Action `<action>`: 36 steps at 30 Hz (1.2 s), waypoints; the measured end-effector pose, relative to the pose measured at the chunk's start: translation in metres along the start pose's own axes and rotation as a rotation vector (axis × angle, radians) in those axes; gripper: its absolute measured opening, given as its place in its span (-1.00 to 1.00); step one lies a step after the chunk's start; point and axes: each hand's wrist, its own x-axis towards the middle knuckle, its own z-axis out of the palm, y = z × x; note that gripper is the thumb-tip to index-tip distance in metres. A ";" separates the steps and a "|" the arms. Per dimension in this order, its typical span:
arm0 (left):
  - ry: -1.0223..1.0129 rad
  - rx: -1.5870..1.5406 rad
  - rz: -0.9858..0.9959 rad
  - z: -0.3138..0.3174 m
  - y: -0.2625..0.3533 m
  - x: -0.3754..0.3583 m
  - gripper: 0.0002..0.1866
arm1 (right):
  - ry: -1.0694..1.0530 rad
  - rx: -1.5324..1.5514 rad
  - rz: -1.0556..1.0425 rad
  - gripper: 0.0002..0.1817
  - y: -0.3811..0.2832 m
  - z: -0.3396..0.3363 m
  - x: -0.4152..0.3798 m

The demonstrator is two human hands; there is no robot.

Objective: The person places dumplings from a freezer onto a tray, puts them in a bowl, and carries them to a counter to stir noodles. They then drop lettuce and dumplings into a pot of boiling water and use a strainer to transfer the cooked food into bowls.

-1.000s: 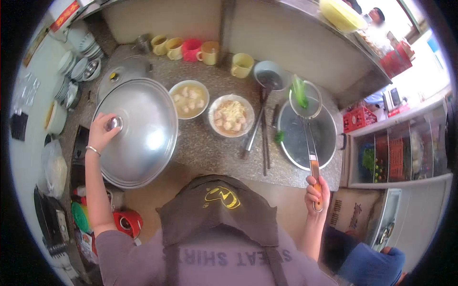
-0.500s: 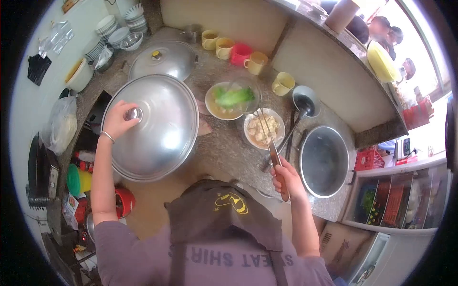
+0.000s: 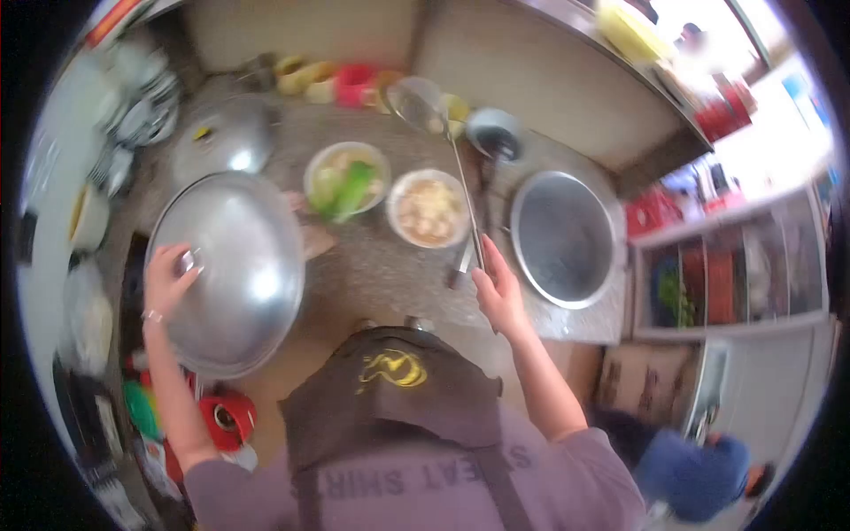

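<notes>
My left hand [image 3: 168,281] is closed on the knob of a large round metal lid [image 3: 243,234], which hangs tilted at the left. In my right hand [image 3: 500,292] is the long handle of a wire skimmer [image 3: 414,104]; its round head is up near the back of the counter and carries nothing I can see. Green leaves [image 3: 352,188] lie in a white bowl [image 3: 314,164], with part of them hanging over its front rim. Right of that stands a second bowl [image 3: 396,226] holding pale, dumpling-like pieces in liquid. The picture is blurred by motion.
A large metal pot [image 3: 524,283] of dark liquid stands at right, beside a bowl [image 3: 482,124] with a ladle in it. Several cups [image 3: 354,86] line the back wall. Another metal lid [image 3: 212,146] lies behind mine. A person in blue [image 3: 691,473] is at lower right.
The skimmer has swung up and away from the bowl; the greens now rest in that bowl. The lid is still in my left hand. My view has shifted, and a person appears at lower right.
</notes>
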 end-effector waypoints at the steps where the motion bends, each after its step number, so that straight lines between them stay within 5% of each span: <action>1: 0.035 0.030 0.051 0.004 -0.007 0.003 -0.61 | 0.062 0.000 0.030 -0.43 0.009 -0.016 -0.009; 6: 0.010 -0.013 0.045 0.012 0.001 0.011 -0.60 | 0.546 0.023 0.140 -0.46 0.116 -0.107 -0.023; 8: -0.020 -0.006 0.021 0.015 0.008 0.016 -0.58 | 0.593 -0.198 0.332 -0.44 0.149 -0.147 -0.029; 11: 0.001 -0.020 0.081 0.019 0.018 0.022 -0.59 | 0.631 -0.492 0.236 -0.46 0.205 -0.190 -0.048; 14: -0.027 0.034 0.098 0.024 0.036 0.028 -0.60 | 0.372 -0.208 0.642 -0.46 0.160 -0.208 -0.072; 18: -0.043 0.016 0.107 0.033 0.057 0.035 -0.61 | 0.237 0.133 0.752 -0.52 0.164 -0.223 -0.083; 21: -0.022 0.001 0.137 0.040 0.067 0.037 -0.61 | 0.125 0.666 0.830 -0.74 0.166 -0.236 -0.087; 27: -0.017 0.013 0.166 0.053 0.086 0.044 -0.61 | 0.022 1.422 0.717 -0.71 0.174 -0.240 -0.107; 36: 0.007 0.049 0.160 0.053 0.105 0.049 -0.61 | 0.006 1.934 0.347 -0.66 0.179 -0.235 -0.129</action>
